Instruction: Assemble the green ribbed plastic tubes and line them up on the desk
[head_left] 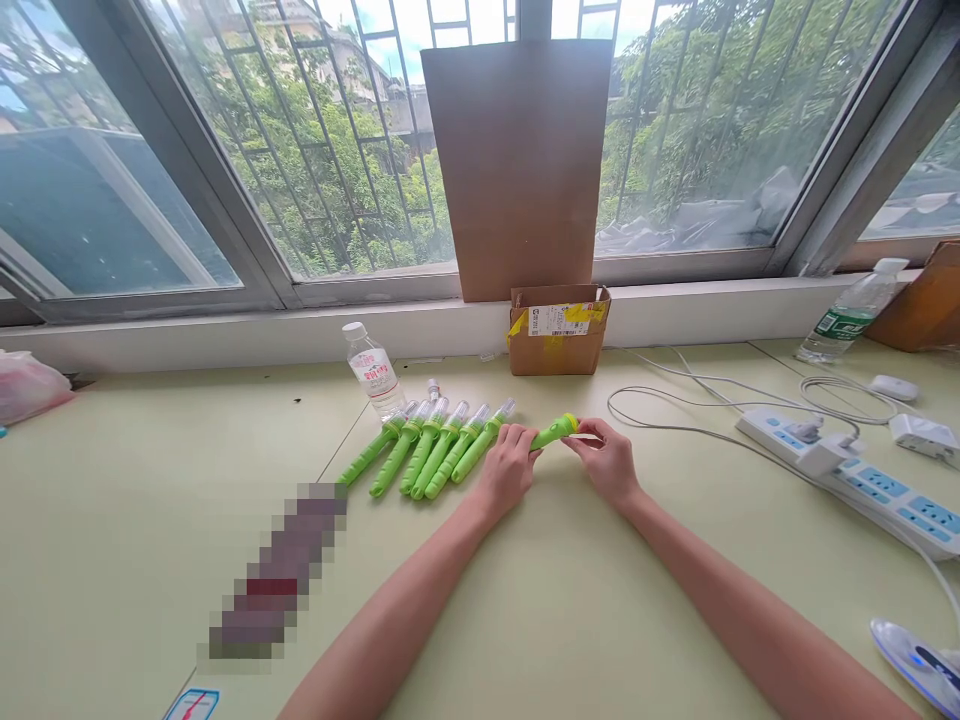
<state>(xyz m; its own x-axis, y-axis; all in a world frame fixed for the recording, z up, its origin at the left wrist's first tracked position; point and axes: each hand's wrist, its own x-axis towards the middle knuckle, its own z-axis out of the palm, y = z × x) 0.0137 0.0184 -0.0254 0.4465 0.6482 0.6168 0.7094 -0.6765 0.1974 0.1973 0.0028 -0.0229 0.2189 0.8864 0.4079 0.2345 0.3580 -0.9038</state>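
Observation:
My left hand (510, 465) is wrapped round the body of a green plastic stick (553, 432), which is raised at a slant with its yellow end to the right. At that yellow end, my right hand (606, 460) pinches with thumb and fingers. Whether a small part sits between those fingertips is hidden. Left of my hands, several similar green sticks (431, 455) with clear tips lie side by side, tips pointing away from me. A small clear cap-like piece (433, 388) is just behind them.
A water bottle (373, 370) stands behind the sticks. A cardboard box (556, 335) is against the sill, with a brown board (525, 170) behind it. Cables and a power strip (855, 480) lie right, near another bottle (851, 310). A pixelated patch (281, 570) covers something at left.

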